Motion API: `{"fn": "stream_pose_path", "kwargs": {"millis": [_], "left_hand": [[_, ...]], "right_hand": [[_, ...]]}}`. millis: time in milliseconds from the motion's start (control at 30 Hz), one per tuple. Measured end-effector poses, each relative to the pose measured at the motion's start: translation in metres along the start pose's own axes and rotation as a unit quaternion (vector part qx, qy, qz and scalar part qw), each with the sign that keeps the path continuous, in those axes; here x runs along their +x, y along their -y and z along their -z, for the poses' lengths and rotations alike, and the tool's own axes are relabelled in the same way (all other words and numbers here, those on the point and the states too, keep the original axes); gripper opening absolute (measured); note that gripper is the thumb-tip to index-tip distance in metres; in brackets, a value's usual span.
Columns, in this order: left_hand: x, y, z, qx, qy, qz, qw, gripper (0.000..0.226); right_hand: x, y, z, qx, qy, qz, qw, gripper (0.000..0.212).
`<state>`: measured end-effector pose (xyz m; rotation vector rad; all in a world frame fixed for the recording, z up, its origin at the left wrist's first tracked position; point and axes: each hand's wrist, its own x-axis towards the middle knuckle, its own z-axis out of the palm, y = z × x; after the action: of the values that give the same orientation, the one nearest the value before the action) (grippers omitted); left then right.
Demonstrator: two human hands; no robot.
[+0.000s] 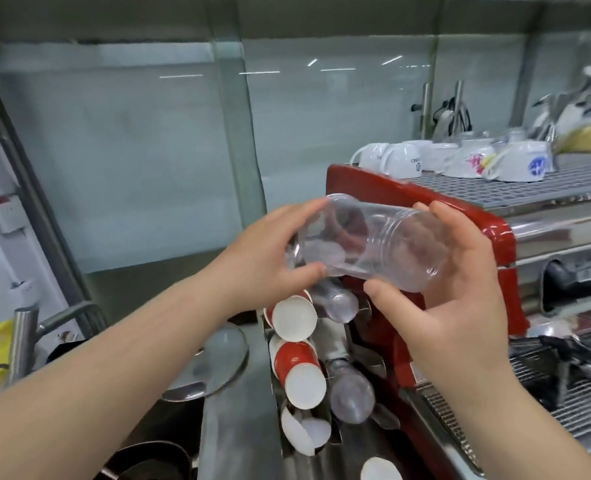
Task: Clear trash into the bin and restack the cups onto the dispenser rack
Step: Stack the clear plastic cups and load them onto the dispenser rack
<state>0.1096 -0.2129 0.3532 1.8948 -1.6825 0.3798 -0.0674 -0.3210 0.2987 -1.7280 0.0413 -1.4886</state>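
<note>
Your left hand (270, 251) and right hand (460, 282) both grip the nested clear plastic cups (370, 247), held sideways just above the dispenser rack (321, 375). You're restacking; next, probably feed them into a clear-cup slot.

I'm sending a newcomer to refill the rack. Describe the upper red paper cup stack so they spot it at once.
Start at the red espresso machine. Left of it stands the dispenser rack. The upper red paper cup stack shows a white base, unlike the clear plastic cups beside it.

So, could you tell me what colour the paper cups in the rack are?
Red with white bottoms; the paper cups show best in the head view.
</note>
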Motion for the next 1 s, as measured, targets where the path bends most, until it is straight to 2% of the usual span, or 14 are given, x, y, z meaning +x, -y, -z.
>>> {"fn": "stream_pose_path", "kwargs": {"millis": [233, 533, 667, 800, 1000], "left_hand": [[0.035, -0.001, -0.037, 0.052, 0.119, -0.052, 0.99, 0.072], [0.05, 0.023, -0.059, 0.08, 0.23, -0.086, 0.966, 0.063], [0.057, 0.028, -0.066, 0.118, 0.279, -0.093, 0.948, 0.073], [0.066, 0.034, -0.071, 0.152, 0.302, -0.106, 0.935, 0.072], [0.076, 0.047, -0.081, 0.145, 0.311, -0.102, 0.934, 0.066]], "right_hand": [[-0.019, -0.027, 0.028, -0.055, -0.03, -0.078, 0.995, 0.08], [-0.037, -0.067, 0.019, -0.129, 0.018, -0.137, 0.982, 0.08], [-0.037, -0.086, 0.01, -0.148, 0.044, -0.149, 0.977, 0.079], [-0.033, -0.102, 0.005, -0.165, 0.072, -0.164, 0.97, 0.079], [-0.029, -0.126, -0.004, -0.166, 0.079, -0.176, 0.967, 0.078]]}}
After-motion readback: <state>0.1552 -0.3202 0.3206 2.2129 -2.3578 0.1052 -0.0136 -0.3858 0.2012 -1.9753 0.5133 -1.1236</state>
